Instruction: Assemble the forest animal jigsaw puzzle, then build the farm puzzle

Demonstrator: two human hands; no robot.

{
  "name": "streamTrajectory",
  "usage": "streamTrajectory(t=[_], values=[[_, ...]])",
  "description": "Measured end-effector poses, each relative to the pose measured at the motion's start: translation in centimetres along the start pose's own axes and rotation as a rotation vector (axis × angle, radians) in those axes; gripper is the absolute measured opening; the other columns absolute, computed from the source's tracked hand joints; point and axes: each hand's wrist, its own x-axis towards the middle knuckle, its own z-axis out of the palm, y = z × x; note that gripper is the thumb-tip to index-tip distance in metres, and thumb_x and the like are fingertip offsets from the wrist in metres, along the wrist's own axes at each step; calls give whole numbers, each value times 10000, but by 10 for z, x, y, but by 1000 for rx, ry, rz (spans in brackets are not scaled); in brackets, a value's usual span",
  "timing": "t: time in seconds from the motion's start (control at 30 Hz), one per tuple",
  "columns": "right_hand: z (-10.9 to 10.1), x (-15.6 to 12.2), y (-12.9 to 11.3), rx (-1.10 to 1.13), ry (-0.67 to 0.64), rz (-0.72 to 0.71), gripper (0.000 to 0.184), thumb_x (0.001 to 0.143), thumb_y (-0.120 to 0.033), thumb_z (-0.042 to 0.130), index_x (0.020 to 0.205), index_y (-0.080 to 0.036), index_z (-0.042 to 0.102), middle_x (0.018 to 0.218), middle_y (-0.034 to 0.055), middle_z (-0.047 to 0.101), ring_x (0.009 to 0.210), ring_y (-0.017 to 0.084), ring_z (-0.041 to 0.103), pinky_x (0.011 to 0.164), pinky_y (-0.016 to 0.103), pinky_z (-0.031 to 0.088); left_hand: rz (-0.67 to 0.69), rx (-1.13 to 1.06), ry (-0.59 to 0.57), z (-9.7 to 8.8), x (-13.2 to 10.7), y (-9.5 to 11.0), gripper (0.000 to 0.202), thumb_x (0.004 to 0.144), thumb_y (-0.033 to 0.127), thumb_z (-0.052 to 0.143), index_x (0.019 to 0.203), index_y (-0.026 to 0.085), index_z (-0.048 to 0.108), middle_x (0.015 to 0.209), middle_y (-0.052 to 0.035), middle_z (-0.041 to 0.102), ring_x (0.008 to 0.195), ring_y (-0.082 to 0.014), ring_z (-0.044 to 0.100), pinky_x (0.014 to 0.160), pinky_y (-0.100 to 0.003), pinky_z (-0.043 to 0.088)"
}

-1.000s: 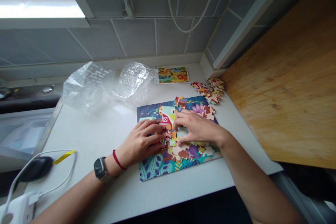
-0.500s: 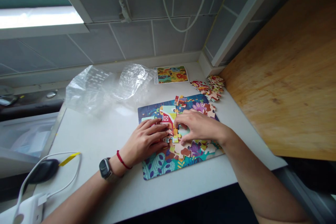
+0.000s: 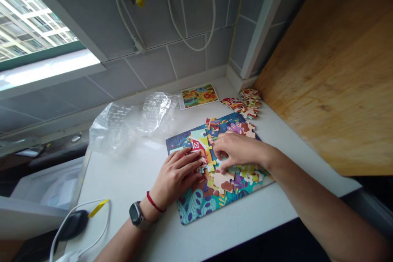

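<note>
A puzzle board (image 3: 196, 208) with a blue and teal jungle picture lies at a slant on the white counter. Several joined pieces, among them a red barn piece (image 3: 198, 146), rest on top of it. My left hand (image 3: 178, 174) lies flat over the barn pieces, fingers stretched out, a watch and red cord on its wrist. My right hand (image 3: 236, 150) hovers low over the board's middle, right of the joined pieces. Its fingers are curled and the thumb stands apart, with nothing visible between them. Loose puzzle pieces (image 3: 222, 182) lie just below that hand.
A pile of puzzle pieces (image 3: 248, 104) sits at the back right near the wooden panel (image 3: 331, 82). A picture card (image 3: 199, 96) and a crumpled clear plastic bag (image 3: 119, 125) lie along the back wall. At the left are a white cable (image 3: 106, 223) and a black mouse-like object (image 3: 73, 225).
The camera view has tilted and shifted. My right hand has moved slightly away from the joined pieces, uncovering their right edge. My left hand stays on the barn pieces.
</note>
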Motion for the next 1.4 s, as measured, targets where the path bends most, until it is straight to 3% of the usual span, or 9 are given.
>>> streamTrajectory(t=[0.17, 0.3, 0.37, 0.43, 0.57, 0.77, 0.97, 1.17, 1.4], values=[[-6, -5, 2, 33, -19, -14, 272, 749, -370, 928, 733, -211, 709, 788, 6, 724, 827, 218, 661, 743, 297, 419, -43, 57, -35, 3, -2, -1, 373, 1046, 350, 617, 1411, 286, 660, 1478, -68, 656, 1413, -342, 547, 1087, -568, 529], [-1, 3, 0, 119, 142, -56, 204, 861, -354, 847, 805, -202, 723, 846, 25, 726, 867, 219, 670, 817, 324, 489, -54, 107, -122, 2, -2, 2, 502, 1068, 363, 558, 1563, 285, 519, 1599, -64, 538, 1516, -371, 420, 1153, -575, 460], [7, 9, -3, 113, 288, -77, 140, 894, -321, 818, 953, -208, 760, 1016, 60, 747, 1018, 244, 681, 958, 375, 512, -55, 132, -179, 1, -2, 5, 591, 1071, 395, 545, 1633, 273, 410, 1665, -72, 443, 1571, -397, 320, 1194, -594, 405], [17, 13, -3, 92, 375, -115, 291, 867, -285, 838, 1145, -236, 766, 1279, 88, 717, 1233, 273, 641, 1126, 438, 467, -46, 143, -222, 0, -1, 6, 633, 1071, 410, 540, 1658, 261, 356, 1703, -80, 372, 1598, -414, 249, 1220, -610, 361], [27, 17, 2, 117, 323, -162, 551, 801, -264, 893, 1328, -278, 730, 1544, 66, 603, 1480, 297, 496, 1263, 472, 367, -20, 66, -200, -3, -3, 3, 489, 1070, 350, 545, 1549, 256, 522, 1668, -89, 438, 1567, -376, 341, 1225, -600, 376], [16, 13, 4, 88, 217, -164, 472, 855, -353, 862, 1299, -235, 752, 1505, 79, 643, 1460, 297, 522, 1270, 458, 354, -90, -50, 53, -16, -11, -22, 302, 1046, 217, 575, 1329, 266, 666, 1427, -88, 674, 1454, -300, 503, 1136, -535, 523], [18, 12, 2, 119, 294, -112, 319, 948, -246, 759, 1265, -275, 762, 1243, 46, 787, 1251, 285, 667, 1108, 435, 512, -175, 23, -5, -33, -17, -50, 423, 972, 392, 716, 1374, 275, 661, 1448, -118, 656, 1386, -357, 563, 1097, -586, 546], [24, 17, 1, 112, 357, -147, 314, 941, -179, 751, 1245, -257, 769, 1247, 53, 785, 1185, 266, 697, 1068, 431, 537, -160, -17, 113, -30, -12, -46, 244, 1013, 299, 673, 1250, 246, 706, 1213, -106, 762, 1167, -277, 679, 975, -478, 607], [29, 21, -3, 118, 416, -144, 315, 955, -184, 723, 1259, -255, 766, 1293, 84, 735, 1222, 263, 669, 1095, 446, 546, -180, 2, 188, -15, -10, -43, 219, 1000, 303, 706, 1209, 237, 703, 1213, -96, 756, 1139, -266, 666, 974, -481, 592]])
